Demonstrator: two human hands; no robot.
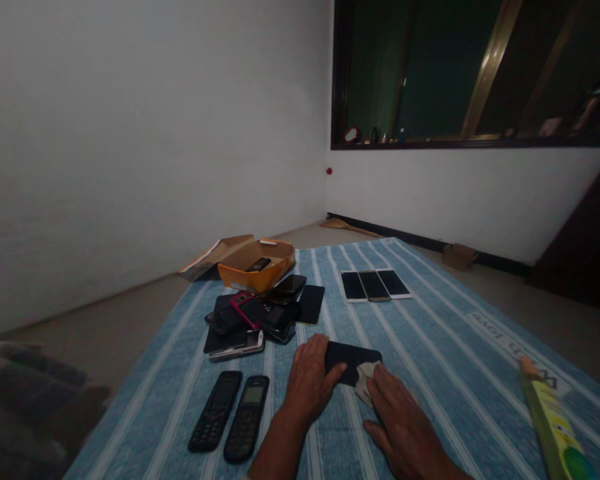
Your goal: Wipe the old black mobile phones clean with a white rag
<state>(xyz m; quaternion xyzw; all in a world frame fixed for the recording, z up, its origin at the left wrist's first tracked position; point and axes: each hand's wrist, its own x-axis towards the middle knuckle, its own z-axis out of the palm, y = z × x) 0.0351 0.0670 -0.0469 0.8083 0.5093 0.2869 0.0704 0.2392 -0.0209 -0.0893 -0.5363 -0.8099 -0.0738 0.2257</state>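
Observation:
A dark smartphone (354, 352) lies sideways on the blue striped cloth (310, 427). Its left end is held by my left hand (307, 373), with the thumb over the near side of its face. My right hand (397, 410) presses a crumpled pale wiping cloth (365, 383) against the phone's right end; the fingertips are partly hidden behind it. Left of my left forearm are two black keypad phones, one (216, 410) farther left and one (247, 417) closer to me. Beyond them sits a heap of old phones (280, 313), among them a pink-framed one (249, 309).
Behind the heap stands an open orange cardboard box (235, 275) with a phone (259, 265) inside. Three smartphones (375, 287) lie side by side at the far right. A yellow-green carton (555, 427) is at the right edge. A broom (347, 225) rests on the floor.

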